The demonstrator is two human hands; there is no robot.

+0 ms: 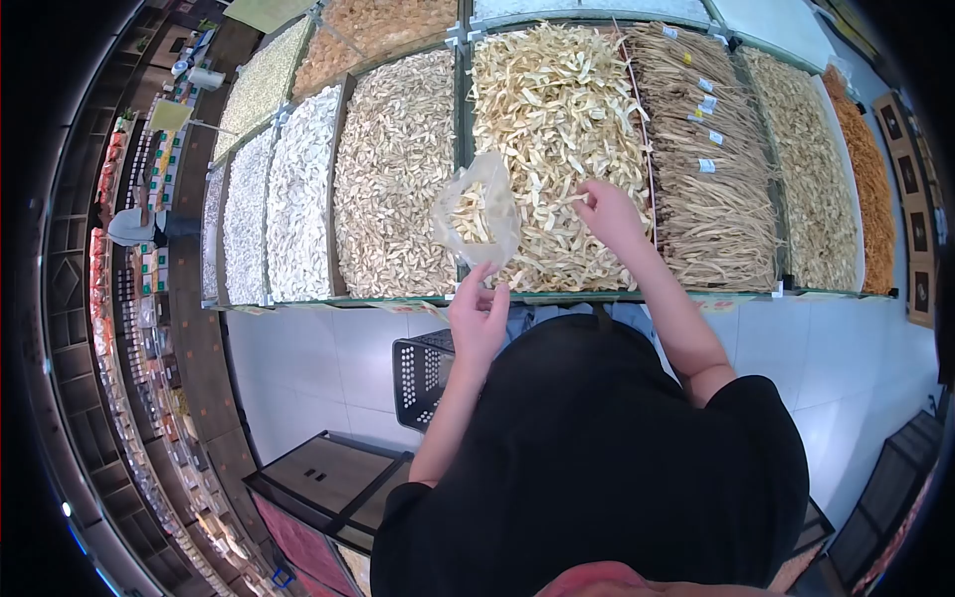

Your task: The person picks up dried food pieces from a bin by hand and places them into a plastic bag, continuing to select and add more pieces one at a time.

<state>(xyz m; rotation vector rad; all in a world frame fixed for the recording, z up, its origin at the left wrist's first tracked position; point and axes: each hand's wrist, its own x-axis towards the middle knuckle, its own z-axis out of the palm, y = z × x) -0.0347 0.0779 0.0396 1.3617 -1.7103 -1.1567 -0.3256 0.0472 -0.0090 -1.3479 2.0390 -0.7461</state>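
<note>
A clear plastic bag (505,231) with some pale dried slices (474,213) inside lies over the divider at the left edge of a bin of yellowish dried slices (557,99). My left hand (479,316) is at the near edge of this bag, its fingertips closed on the plastic. Over the right part of the same bin, my right hand (611,217) pinches a pale dried slice (580,198) between thumb and fingers. What the curled fingers beneath may hold is hidden.
Bundles of long brown dried strips (711,199) with small labels fill the bin to the right. Smaller dried slices (398,169) and white pieces (303,199) lie to the left. A black basket (406,386) is below the counter. Another person (129,228) stands by far-left shelves.
</note>
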